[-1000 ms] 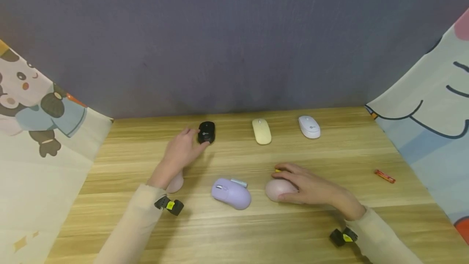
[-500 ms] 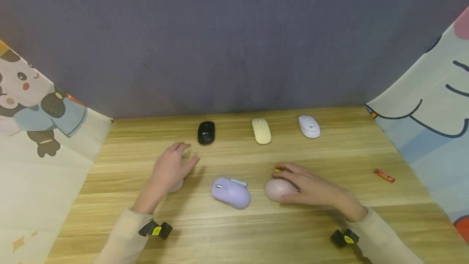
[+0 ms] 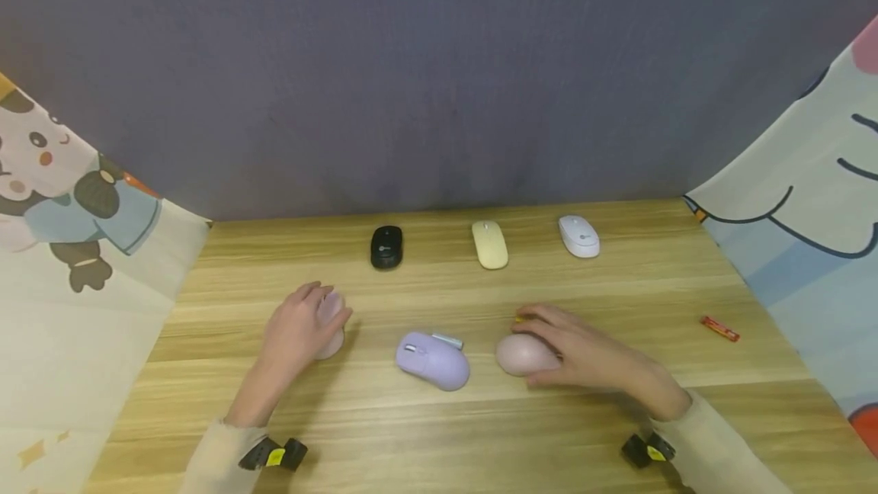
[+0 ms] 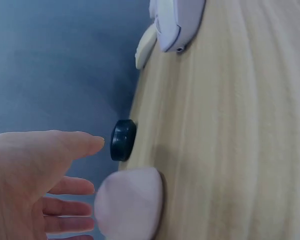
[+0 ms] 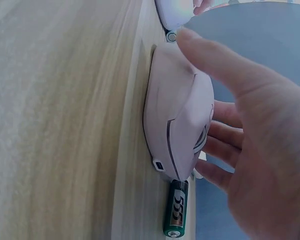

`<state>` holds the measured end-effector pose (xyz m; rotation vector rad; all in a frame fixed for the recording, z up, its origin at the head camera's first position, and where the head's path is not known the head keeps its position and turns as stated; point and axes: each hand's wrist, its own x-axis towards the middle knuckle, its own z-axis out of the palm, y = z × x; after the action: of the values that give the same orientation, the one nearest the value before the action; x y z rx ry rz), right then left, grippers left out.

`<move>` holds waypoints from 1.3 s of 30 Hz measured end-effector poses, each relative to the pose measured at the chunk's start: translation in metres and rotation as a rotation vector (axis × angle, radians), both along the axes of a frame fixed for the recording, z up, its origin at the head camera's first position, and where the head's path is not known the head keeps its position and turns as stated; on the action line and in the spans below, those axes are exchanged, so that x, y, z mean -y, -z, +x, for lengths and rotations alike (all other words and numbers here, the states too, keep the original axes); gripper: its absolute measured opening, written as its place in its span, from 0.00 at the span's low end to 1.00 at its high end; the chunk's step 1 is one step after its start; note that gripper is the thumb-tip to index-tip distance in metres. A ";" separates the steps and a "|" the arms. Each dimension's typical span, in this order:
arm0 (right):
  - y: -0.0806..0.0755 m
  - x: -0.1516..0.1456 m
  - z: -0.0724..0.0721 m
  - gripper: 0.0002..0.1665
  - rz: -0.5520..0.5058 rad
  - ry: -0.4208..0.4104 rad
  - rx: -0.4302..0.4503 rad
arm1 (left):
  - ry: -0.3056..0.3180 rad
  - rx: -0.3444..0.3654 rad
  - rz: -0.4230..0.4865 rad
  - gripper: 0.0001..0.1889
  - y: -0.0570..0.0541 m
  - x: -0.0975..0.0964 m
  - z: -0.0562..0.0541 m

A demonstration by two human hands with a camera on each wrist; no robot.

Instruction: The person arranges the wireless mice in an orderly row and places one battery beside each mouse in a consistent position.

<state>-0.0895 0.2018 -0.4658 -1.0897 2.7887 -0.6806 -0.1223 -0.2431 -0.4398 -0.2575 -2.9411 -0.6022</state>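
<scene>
My left hand (image 3: 296, 328) hovers over the left pink mouse (image 3: 332, 309), fingers loosely bent. In the left wrist view a gap shows between this hand and the pink mouse (image 4: 130, 202). My right hand (image 3: 583, 345) is spread around the other pink mouse (image 3: 524, 355), thumb near its front side, fingers on the far side. From the right wrist, the pink mouse (image 5: 175, 110) lies between thumb and fingers without a clear grip. A green battery (image 5: 177, 210) lies by its front end. A lilac mouse (image 3: 434, 361) sits between the hands.
At the back of the wooden table (image 3: 425, 441) stand a black mouse (image 3: 386, 248), a cream mouse (image 3: 490, 245) and a white mouse (image 3: 579, 236). A silvery cylinder (image 3: 447, 341) touches the lilac mouse. A small red stick (image 3: 720, 328) lies right. A grey wall (image 3: 439, 82) rises behind.
My left hand has left the black mouse and come back toward me, over the left pink mouse. The right thumb has eased slightly off its pink mouse. All the mice have stayed put.
</scene>
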 end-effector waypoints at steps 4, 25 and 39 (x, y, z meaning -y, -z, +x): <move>0.001 0.001 0.000 0.39 -0.006 -0.014 -0.052 | -0.003 -0.004 0.006 0.28 0.005 0.004 0.005; -0.009 0.014 0.007 0.40 0.107 -0.078 -0.012 | -0.002 0.046 0.025 0.29 0.009 0.008 0.005; -0.019 0.003 0.000 0.39 0.054 -0.040 -0.067 | 0.016 0.040 -0.004 0.29 0.010 0.008 0.003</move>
<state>-0.0892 0.1992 -0.4469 -1.1758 2.8151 -0.5721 -0.1188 -0.2509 -0.4498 -0.2732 -2.9812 -0.6106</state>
